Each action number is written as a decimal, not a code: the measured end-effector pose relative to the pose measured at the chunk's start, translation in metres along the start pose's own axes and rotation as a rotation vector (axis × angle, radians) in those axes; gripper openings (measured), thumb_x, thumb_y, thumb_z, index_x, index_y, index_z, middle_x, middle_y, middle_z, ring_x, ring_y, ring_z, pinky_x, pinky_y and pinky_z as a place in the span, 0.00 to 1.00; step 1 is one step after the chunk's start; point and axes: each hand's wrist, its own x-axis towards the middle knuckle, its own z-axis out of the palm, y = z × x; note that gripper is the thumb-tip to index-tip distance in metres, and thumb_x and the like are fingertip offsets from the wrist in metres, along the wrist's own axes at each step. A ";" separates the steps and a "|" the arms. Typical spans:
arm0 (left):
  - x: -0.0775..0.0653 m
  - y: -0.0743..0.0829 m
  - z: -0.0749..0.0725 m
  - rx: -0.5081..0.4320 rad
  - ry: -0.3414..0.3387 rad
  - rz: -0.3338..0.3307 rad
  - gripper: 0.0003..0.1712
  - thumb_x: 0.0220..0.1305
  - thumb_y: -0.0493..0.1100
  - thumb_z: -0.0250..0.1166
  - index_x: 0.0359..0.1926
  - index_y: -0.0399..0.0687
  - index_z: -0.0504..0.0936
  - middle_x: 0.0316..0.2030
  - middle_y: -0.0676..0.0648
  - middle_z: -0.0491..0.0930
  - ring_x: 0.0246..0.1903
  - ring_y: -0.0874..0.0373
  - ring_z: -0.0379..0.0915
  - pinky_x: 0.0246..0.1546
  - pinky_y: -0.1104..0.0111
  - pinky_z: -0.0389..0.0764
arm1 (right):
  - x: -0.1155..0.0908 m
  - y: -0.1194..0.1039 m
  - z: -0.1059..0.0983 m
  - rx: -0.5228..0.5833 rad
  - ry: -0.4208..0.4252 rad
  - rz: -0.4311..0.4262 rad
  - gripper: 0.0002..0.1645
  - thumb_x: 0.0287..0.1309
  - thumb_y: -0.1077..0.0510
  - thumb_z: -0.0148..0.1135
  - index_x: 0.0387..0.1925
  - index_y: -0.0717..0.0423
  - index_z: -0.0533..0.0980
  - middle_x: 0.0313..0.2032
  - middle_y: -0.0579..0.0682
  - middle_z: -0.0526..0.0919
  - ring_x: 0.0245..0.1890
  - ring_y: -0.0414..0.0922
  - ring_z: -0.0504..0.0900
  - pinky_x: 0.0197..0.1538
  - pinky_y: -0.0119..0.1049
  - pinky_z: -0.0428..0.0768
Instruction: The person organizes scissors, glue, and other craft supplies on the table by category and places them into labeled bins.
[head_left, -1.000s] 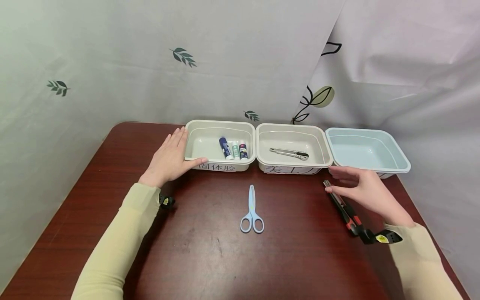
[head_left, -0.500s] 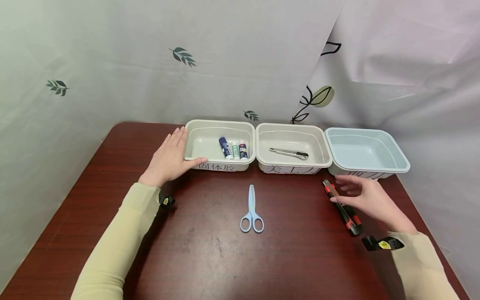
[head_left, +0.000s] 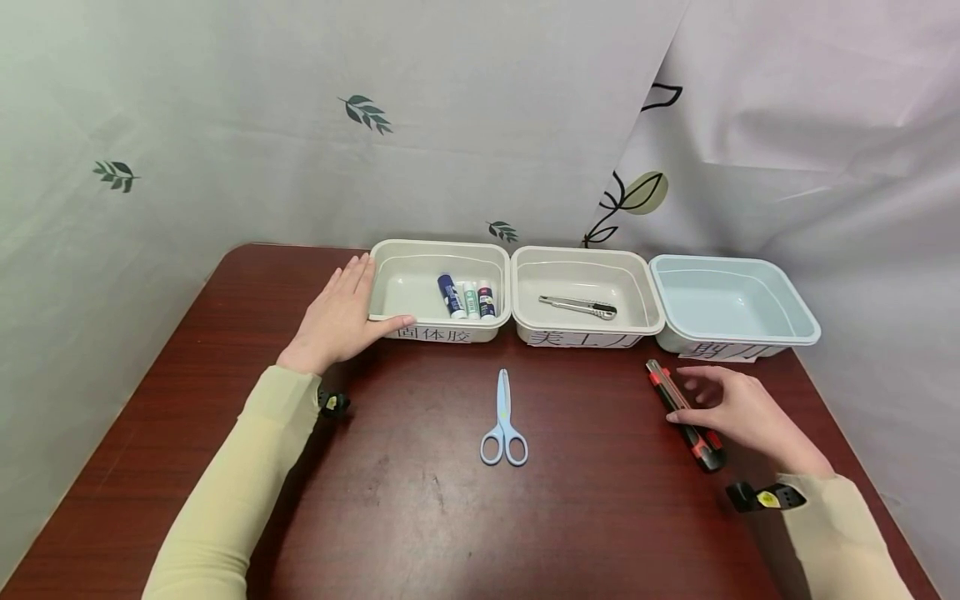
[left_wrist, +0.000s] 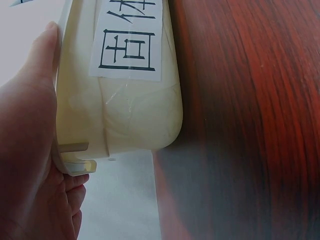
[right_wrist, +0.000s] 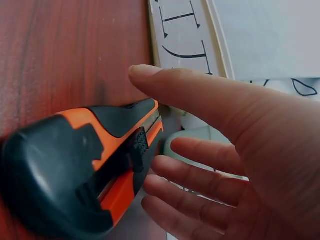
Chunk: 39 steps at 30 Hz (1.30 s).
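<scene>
We see the right hand (head_left: 738, 408), fingers spread, over the cutter (head_left: 666, 388) on the table (head_left: 600, 508); an off-centre pinch could spin it (the left hand (head_left: 333, 321) rests, straight-fingered, on a bin (head_left: 408, 287)).

Leaf-printed pale cloth (head_left: 480, 158) behind reddish-brown table (head_left: 600, 517).

Left hand (left_wrist: 27, 145) on cream bin (left_wrist: 137, 110)
</scene>
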 end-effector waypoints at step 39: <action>0.000 0.000 0.001 -0.006 0.006 -0.002 0.69 0.62 0.80 0.55 0.79 0.30 0.44 0.78 0.33 0.44 0.78 0.42 0.37 0.77 0.54 0.37 | -0.005 -0.002 0.008 -0.008 -0.064 0.082 0.36 0.44 0.50 0.83 0.52 0.66 0.81 0.31 0.45 0.79 0.26 0.37 0.78 0.30 0.34 0.75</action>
